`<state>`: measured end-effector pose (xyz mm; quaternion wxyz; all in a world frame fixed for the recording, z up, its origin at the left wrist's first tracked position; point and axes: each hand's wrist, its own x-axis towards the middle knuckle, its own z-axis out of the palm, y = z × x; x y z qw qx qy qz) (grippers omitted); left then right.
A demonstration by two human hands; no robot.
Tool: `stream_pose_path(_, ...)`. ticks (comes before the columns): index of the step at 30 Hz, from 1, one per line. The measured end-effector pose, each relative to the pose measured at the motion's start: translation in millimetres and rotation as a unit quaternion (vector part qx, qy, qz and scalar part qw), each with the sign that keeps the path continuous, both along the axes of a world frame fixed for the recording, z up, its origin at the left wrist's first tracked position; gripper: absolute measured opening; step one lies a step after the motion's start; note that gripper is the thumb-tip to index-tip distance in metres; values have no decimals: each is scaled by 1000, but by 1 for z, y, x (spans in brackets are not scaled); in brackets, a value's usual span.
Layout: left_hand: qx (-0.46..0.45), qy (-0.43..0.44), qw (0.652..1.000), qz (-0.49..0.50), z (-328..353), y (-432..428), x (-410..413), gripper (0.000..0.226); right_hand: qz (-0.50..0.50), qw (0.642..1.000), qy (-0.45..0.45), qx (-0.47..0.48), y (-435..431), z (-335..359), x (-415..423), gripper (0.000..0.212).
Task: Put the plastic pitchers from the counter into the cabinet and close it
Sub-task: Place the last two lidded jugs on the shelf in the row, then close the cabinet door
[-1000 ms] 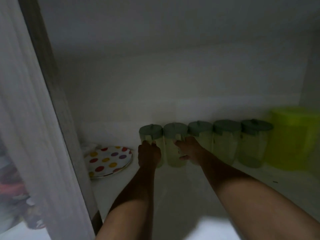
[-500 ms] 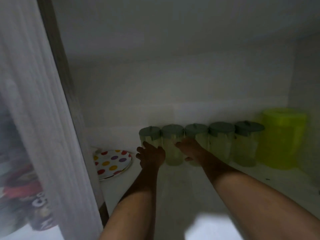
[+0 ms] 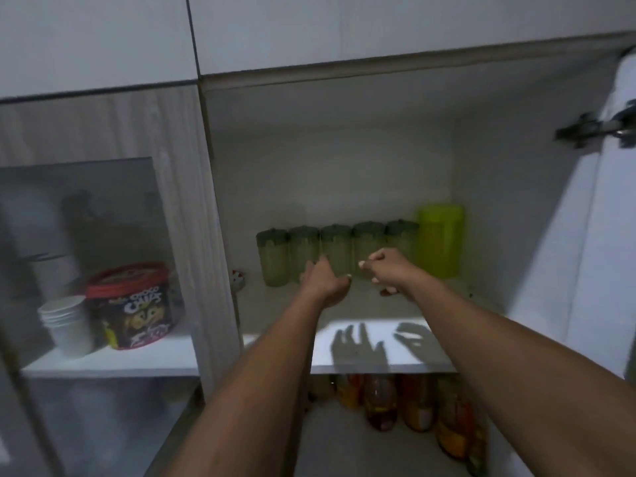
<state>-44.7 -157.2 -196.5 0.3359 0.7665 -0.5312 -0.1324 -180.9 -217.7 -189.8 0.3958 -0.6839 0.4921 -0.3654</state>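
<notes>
Several clear plastic pitchers with dark green lids stand in a row at the back of the open cabinet's white shelf. A taller lime-green container closes the row on the right. My left hand hovers just in front of the row, fingers loosely apart, holding nothing. To its right, my right hand is also empty, fingers curled loosely, a little off the pitchers. The cabinet door stands open at the right.
A spotted plate peeks out at the shelf's left. Left of the wood divider, behind glass, sit a cereal tub and stacked white cups. Bottles line the lower shelf.
Both hands let go of the pitchers and drew back from the row. My head pulled back, so the whole cabinet, the left compartment and the open door came into view.
</notes>
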Motion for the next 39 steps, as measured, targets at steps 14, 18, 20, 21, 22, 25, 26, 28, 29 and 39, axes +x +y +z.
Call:
stream_pose_path(14,-16,-123,974,-188,35,204,-175,72,-178,971,38,-156,239,54,-224,13)
stream_pose_path(18,-45,-203,943,-260,37,257,-222,69,-250,941,85,-212,308,76,-278,18)
stream_pose_path(20,-65,-218,928,-296,34,279,-247,70,-292,920,99,-242,336,85,-305,14)
stream_pose_path(21,-79,-220,922,-309,32,290,-259,69,-307,911,108,-254,348,88,-317,13)
stream_pose_path(22,-91,-221,917,-318,29,302,-272,68,-321,903,119,-260,362,89,-328,14)
stream_pose_path(25,-101,-223,906,-346,21,336,-310,67,-359,878,155,-276,408,88,-361,18)
stream_pose_path(26,-104,-221,902,-355,20,346,-323,68,-379,860,176,-295,423,88,-373,19)
stream_pose_path(28,-110,-222,892,-378,23,363,-351,69,-436,800,214,-353,450,91,-398,20)
stream_pose_path(29,-114,-225,885,-392,25,371,-366,70,-473,763,223,-380,462,94,-411,22)
stream_pose_path(39,-147,-267,854,-421,25,437,-508,74,-493,832,-46,-250,518,111,-507,54)
